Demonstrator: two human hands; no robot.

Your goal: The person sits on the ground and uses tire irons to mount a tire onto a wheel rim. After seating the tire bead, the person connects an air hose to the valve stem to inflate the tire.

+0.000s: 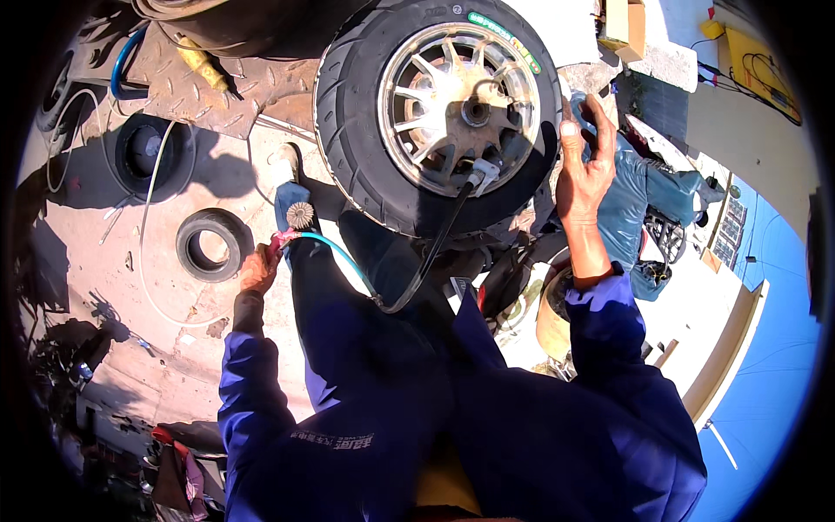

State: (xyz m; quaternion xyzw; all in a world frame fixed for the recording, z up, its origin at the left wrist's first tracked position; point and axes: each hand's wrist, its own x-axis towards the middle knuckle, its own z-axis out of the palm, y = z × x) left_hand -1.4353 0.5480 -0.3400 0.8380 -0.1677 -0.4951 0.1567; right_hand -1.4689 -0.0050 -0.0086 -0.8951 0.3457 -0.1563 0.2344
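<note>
Toward 12 to 1 o'clock, a black scooter tyre (352, 130) is standing large in the view, its treaded edge facing 9 o'clock and its multi-spoke alloy rim (459, 109) facing the wearer. A metal air chuck (481, 177) is sitting at the rim's 6 o'clock edge, and a black hose (430, 252) is running down from it, joining a teal hose (335, 248) that is bending toward 9 o'clock. At 9 o'clock the left hand (257, 270) is keeping its fingers wrapped around a pinkish-red inflator handle (280, 241), with a round ribbed disc (300, 215) showing just above it. At 2 o'clock the right hand (584, 178) is holding nothing visible; its thumb and fingers are standing apart beside the tyre's 3 o'clock side, and I cannot tell whether any fingertip is touching the rubber.

Near the left hand, a small loose tyre (190, 248) is lying on the pale ground (252, 348), and a whitish hose (143, 235) is looping past it. At 10 to 11 o'clock, a yellow-handled tool (200, 63) is resting on a rusty chequered plate (243, 117). Past the right wrist, toward 3 o'clock, a teal cover (622, 204) is draping in folds.
</note>
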